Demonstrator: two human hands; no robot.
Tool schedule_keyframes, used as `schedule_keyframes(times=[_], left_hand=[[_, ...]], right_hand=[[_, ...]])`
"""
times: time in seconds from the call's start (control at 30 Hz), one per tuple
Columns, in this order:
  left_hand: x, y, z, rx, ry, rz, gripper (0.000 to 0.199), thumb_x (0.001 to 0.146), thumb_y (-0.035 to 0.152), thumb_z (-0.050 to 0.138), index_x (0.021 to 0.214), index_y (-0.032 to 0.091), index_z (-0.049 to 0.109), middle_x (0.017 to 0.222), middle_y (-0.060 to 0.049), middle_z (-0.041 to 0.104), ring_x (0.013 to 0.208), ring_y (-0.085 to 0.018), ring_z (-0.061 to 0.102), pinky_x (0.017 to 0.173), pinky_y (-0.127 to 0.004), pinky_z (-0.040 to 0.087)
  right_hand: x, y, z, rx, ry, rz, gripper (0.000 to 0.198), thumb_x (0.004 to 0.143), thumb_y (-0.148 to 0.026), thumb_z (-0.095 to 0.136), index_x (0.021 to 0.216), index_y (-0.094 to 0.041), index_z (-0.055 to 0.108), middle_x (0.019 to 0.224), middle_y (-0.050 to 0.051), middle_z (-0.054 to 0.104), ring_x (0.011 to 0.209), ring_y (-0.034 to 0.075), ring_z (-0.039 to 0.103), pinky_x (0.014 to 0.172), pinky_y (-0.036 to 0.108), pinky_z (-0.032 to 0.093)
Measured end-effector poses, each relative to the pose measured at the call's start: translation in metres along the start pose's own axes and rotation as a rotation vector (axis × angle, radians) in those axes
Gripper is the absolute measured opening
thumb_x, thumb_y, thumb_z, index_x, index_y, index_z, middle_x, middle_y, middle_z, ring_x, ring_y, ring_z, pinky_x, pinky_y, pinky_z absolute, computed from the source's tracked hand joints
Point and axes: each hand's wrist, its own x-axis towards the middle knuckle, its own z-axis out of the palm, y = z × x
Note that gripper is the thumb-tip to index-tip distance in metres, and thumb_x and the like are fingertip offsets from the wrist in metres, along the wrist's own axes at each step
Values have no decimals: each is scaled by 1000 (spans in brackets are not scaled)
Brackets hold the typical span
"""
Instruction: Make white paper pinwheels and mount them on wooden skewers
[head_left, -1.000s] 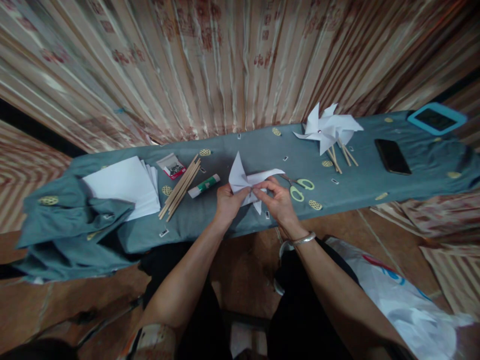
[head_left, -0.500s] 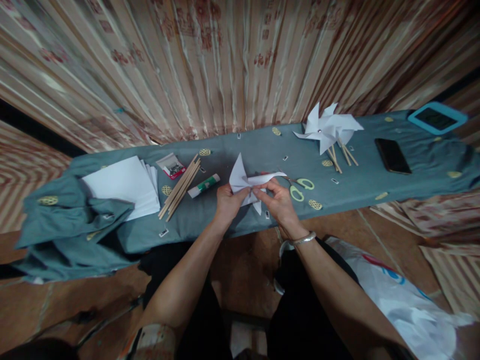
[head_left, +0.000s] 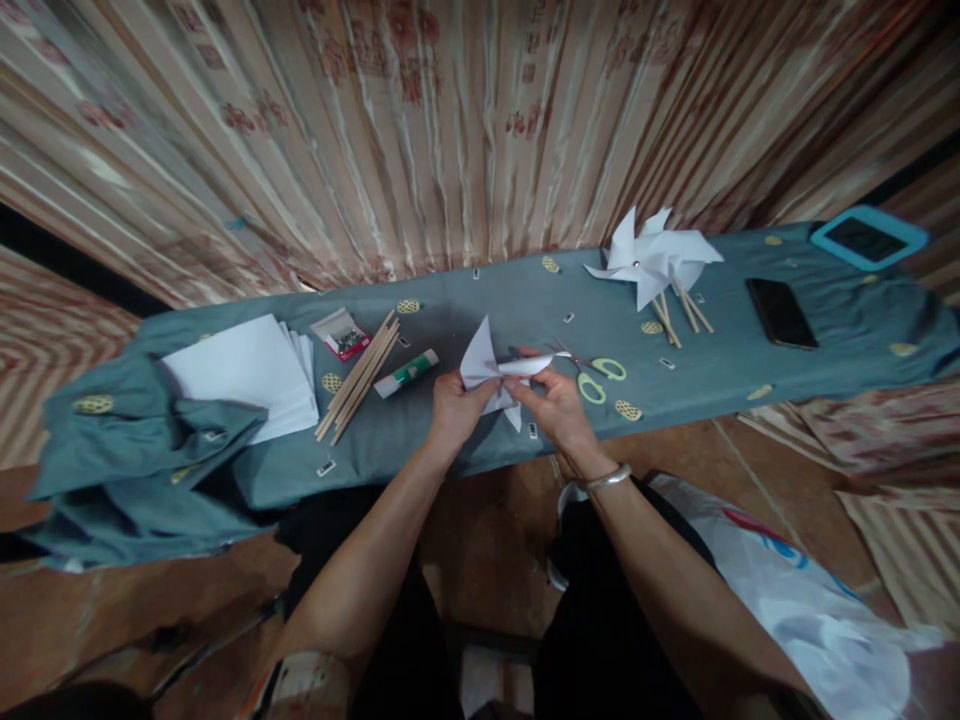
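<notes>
Between my two hands is a white paper pinwheel (head_left: 478,358) with its blades partly folded in. My left hand (head_left: 456,404) grips its left side, thumb pressed near the centre. On the other side my right hand (head_left: 556,402) pinches the paper, thumb close to the middle and fingers behind a blade. Both thumb tips nearly meet at the centre, and what lies under them is hidden. Scissors (head_left: 592,380) with light green handles lie just right of my right hand. A green and white glue stick (head_left: 407,373) rests left of my left hand.
Wooden sticks (head_left: 358,380), a small packet of metal pins (head_left: 342,334) and stacked white paper (head_left: 240,375) lie to the left. Finished pinwheels (head_left: 651,258) on sticks, a phone (head_left: 781,312) and a blue-framed device (head_left: 868,238) are on the right. A plastic bag (head_left: 795,590) sits on the floor.
The pinwheel's right-hand blade has been drawn in and looks more curled beside my right fingers. Its upper blade tip sits slightly lower. Both hands stay in nearly the same place.
</notes>
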Motion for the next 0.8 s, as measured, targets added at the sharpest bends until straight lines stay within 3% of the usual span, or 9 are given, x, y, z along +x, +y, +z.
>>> schedule_keyframes(times=[0.43, 0.63, 0.8], left_hand=[[1, -4, -2, -3, -33, 16, 8, 59, 17, 76, 67, 14, 75, 63, 0, 71, 56, -14, 61, 57, -24, 47], [1, -2, -3, 23, -21, 20, 9, 58, 18, 76, 66, 13, 75, 64, -1, 72, 59, -16, 63, 59, -25, 48], [1, -2, -3, 16, -29, 22, 12, 59, 20, 76, 69, 13, 75, 65, -1, 72, 59, -15, 62, 59, -24, 47]], right_hand=[[0, 3, 0, 86, -18, 109, 27, 65, -43, 78, 84, -24, 76, 131, 5, 63, 111, 26, 63, 97, 42, 52], [0, 6, 2, 89, -30, 129, 32, 66, -44, 77, 90, -24, 76, 123, 4, 67, 109, 25, 64, 96, 42, 52], [-1, 5, 3, 97, 8, 119, 29, 65, -42, 77, 87, -23, 76, 131, 5, 63, 114, 26, 62, 101, 43, 49]])
